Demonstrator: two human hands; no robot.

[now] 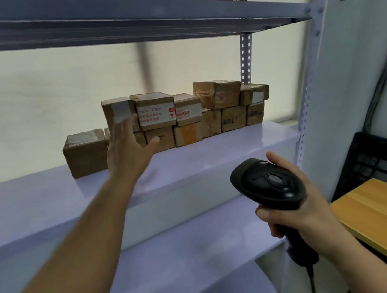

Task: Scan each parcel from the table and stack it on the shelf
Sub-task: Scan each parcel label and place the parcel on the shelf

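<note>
Left hand (128, 151), fingers spread and empty, reaches toward the two-tier row of parcels (160, 116) on the shelf (212, 153); contact unclear. Right hand (298, 209) grips the scanner (268, 183). Best to nudge boxes flush, keeping the stack level.

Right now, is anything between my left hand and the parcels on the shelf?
Nothing visible. The left hand is open just before the parcels, above the shelf; the scanner is aside in the right hand.
</note>
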